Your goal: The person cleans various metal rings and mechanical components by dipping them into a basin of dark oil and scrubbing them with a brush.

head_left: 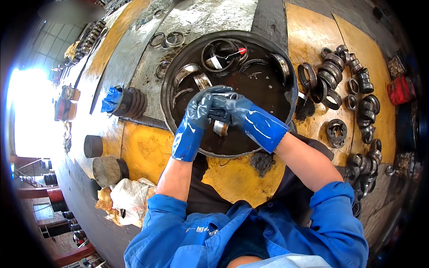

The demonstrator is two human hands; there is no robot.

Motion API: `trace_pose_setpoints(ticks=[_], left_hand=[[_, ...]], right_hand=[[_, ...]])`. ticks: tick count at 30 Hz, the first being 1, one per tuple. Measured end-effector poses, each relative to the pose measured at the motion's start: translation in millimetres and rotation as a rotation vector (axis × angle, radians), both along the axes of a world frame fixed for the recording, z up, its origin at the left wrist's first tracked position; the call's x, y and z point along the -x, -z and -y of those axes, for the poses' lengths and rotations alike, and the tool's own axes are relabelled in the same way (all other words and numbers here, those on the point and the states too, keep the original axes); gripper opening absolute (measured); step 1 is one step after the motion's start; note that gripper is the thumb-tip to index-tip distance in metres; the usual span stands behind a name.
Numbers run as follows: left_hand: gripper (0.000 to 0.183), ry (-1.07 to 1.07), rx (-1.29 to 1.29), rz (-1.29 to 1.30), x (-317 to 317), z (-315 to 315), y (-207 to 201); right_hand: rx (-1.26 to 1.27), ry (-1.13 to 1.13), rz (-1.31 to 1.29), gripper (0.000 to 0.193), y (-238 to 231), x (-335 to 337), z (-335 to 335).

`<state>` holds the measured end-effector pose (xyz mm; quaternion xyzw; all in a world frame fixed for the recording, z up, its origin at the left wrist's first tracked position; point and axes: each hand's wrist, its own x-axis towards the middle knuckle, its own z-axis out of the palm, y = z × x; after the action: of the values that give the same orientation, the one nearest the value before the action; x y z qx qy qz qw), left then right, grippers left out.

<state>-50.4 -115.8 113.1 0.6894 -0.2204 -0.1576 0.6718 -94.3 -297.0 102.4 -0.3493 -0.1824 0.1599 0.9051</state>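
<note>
My left hand point(199, 108) and my right hand point(237, 108), both in blue rubber gloves, meet over a wide round basin point(166, 107) of dark liquid. Their fingers are closed around a shiny metal ring point(220, 128); its band shows below and above the gloves, while its middle is hidden. Something dark between the gloves cannot be made out. Inside the basin, a larger ring point(204, 57) lies at the far side, near a red-tipped piece point(242, 51) with a thin wire. Another ring point(187, 70) leans at the left, and one more point(282, 67) rests against the right wall.
Several metal rings point(330, 73) are piled on the floor at right, with a slotted round part point(336, 133) nearer me. Rings point(175, 39) lie beyond the basin. At left are a cylinder with a blue cloth point(111, 100), metal cylinders point(106, 171) and a white plastic bag point(129, 198).
</note>
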Motion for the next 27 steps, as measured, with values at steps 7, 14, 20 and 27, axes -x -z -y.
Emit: trace_pose_setpoints(ticks=[7, 14, 20, 27], left_hand=[[0.055, 0.228, 0.432, -0.353, -4, -7, -8], [0.07, 0.201, 0.421, -0.229, 34, 33, -9], [0.086, 0.352, 0.511, -0.295, 5, 30, 34], [0.062, 0.14, -0.068, -0.097, -9, 36, 93]], right_hand=[[-0.177, -0.153, -0.113, 0.065, -35, 16, -2], [-0.054, -0.014, -0.308, 0.055, 14, 20, 10], [-0.034, 0.047, -0.262, 0.037, -44, 38, 3], [0.91, 0.455, -0.161, 0.024, 3, -14, 50]])
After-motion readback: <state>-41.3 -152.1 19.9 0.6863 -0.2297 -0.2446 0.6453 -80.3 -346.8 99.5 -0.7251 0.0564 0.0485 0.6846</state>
